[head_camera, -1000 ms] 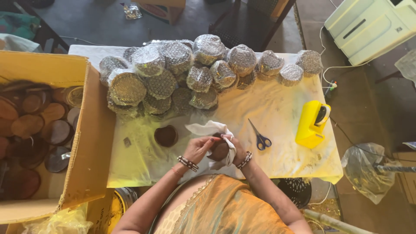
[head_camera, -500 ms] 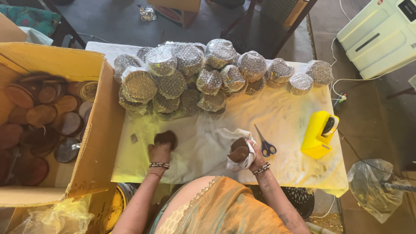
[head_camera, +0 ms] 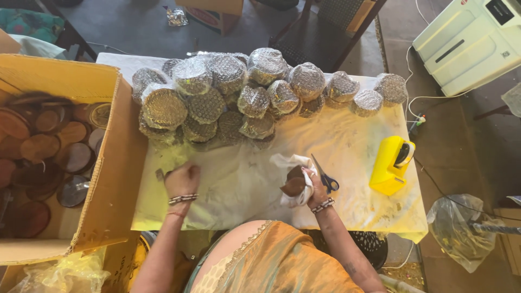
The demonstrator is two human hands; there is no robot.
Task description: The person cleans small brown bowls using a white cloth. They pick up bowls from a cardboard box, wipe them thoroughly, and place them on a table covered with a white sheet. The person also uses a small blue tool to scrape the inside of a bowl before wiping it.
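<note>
My right hand [head_camera: 313, 187] holds a dark brown round wooden piece [head_camera: 294, 183] wrapped partly in a white cloth [head_camera: 286, 161], just above the pale table cover [head_camera: 353, 146]. My left hand [head_camera: 182, 179] rests on the cover further left, near the cardboard box [head_camera: 111, 179], with its fingers curled shut. The small brown disc that lay there is no longer seen on the cover and is hidden inside that hand. A tiny dark scrap [head_camera: 160, 174] lies beside the left hand.
Several foil-wrapped round bundles [head_camera: 228, 97] are piled along the table's far side. Blue-handled scissors [head_camera: 325, 176] and a yellow tape dispenser [head_camera: 392, 165] lie right of my right hand. The box holds several brown wooden discs [head_camera: 40, 146]. A white machine [head_camera: 472, 40] stands at the far right.
My hands have parted. The left hand reached left, closed over the brown disc and slid toward the box. The right hand kept the cloth-wrapped piece and moved slightly right.
</note>
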